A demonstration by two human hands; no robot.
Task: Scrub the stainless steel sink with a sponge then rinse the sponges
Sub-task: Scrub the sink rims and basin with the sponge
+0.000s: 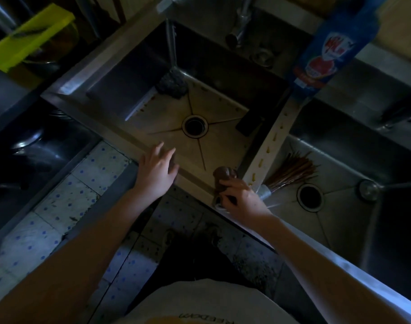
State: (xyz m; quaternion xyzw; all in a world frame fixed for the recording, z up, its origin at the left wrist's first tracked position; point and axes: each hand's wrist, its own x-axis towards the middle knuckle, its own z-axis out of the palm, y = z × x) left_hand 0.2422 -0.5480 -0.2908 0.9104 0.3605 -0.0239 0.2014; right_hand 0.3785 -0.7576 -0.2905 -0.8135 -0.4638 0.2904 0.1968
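A white printed shirt [211,298] fills the bottom edge, and two bare forearms reach out from it toward the square stainless steel sink [214,106]. The sink's round black drain hole [194,126] sits mid-floor, with bare steel open all round it.

The left hand [156,170] lies on the front rim, nearer than the drain and to its left. It is open, with fingers straight and spread over the inner edge, and holds nothing. The right hand [239,198] is at the front rim nearer than the drain and to its right, by the pale steel divider strip [277,134]. Its fingers are curled round a brown lumpy sponge [224,175], which juts out over the basin. Something shiny shows under that hand, but it is too dim to tell what.

Beyond the drain to the left, a grey wire scourer [171,84] fills the far corner. Right of the drain, a dark flat block [250,123] leans on the wall. Far beyond it hangs the chrome tap [240,26].
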